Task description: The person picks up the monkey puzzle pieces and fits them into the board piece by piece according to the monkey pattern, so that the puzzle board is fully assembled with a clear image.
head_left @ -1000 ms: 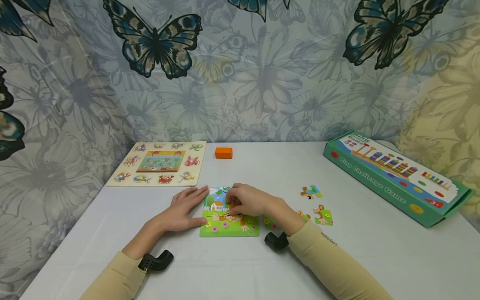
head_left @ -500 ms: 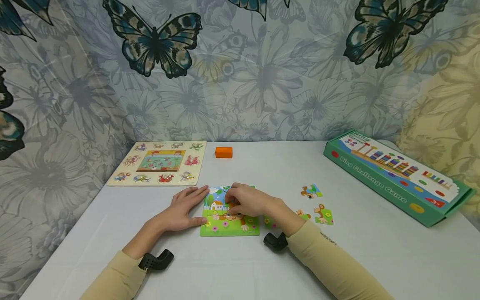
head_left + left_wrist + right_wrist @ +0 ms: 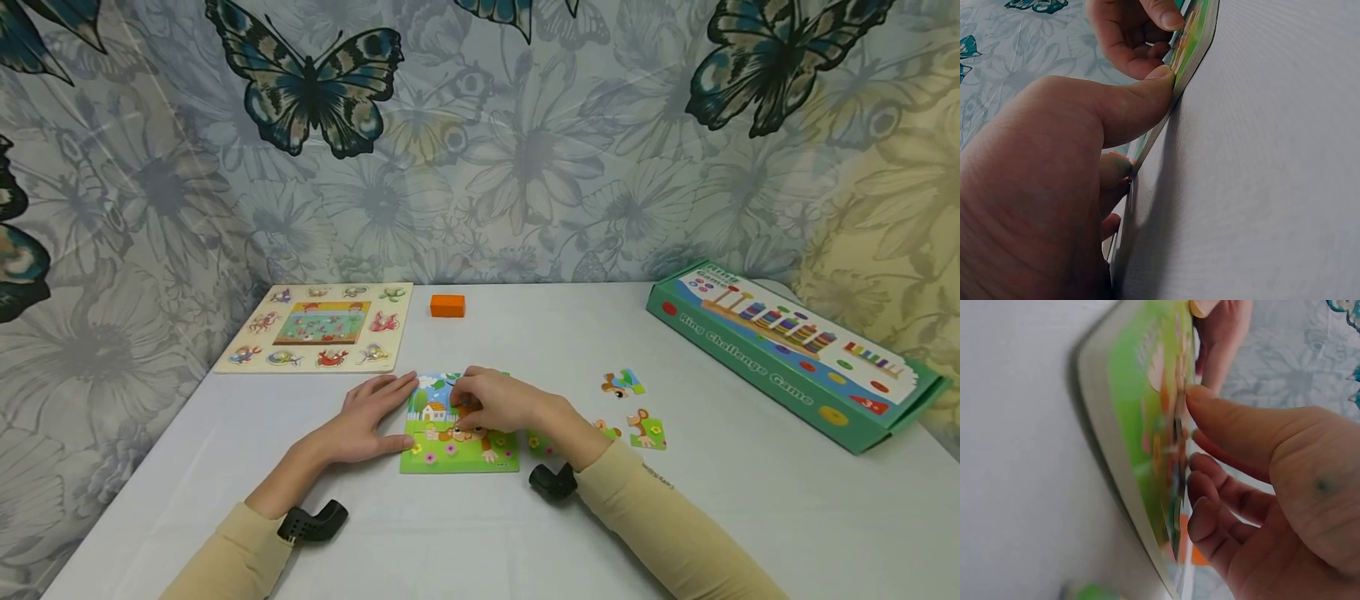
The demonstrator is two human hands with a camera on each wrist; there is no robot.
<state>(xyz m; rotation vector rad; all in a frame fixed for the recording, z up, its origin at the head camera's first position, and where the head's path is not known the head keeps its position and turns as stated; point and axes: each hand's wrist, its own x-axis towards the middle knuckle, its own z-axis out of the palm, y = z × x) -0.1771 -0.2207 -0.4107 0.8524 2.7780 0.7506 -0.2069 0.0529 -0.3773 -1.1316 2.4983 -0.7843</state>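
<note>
A square jigsaw puzzle board (image 3: 438,464) with a house, flowers and a brown cartoon animal lies in front of the person. The left hand (image 3: 367,423) rests on the table at its left side, fingers stretched out, with the thumb touching the board's edge in the left wrist view. Over the board's middle, the right hand (image 3: 501,402) pinches a puzzle piece (image 3: 466,410), thumb and fingertips right at the picture; the hand hides most of it. Loose puzzle pieces lie to the right: one with an animal's head (image 3: 621,384), another on green (image 3: 648,430), and others partly behind the right wrist.
A wooden board with sea-creature pictures (image 3: 345,358) lies at the back left, with an orange block (image 3: 447,307) to its right. A long green game box (image 3: 780,358) sits at an angle on the right. Patterned cloth (image 3: 525,208) hangs behind the white table (image 3: 450,550).
</note>
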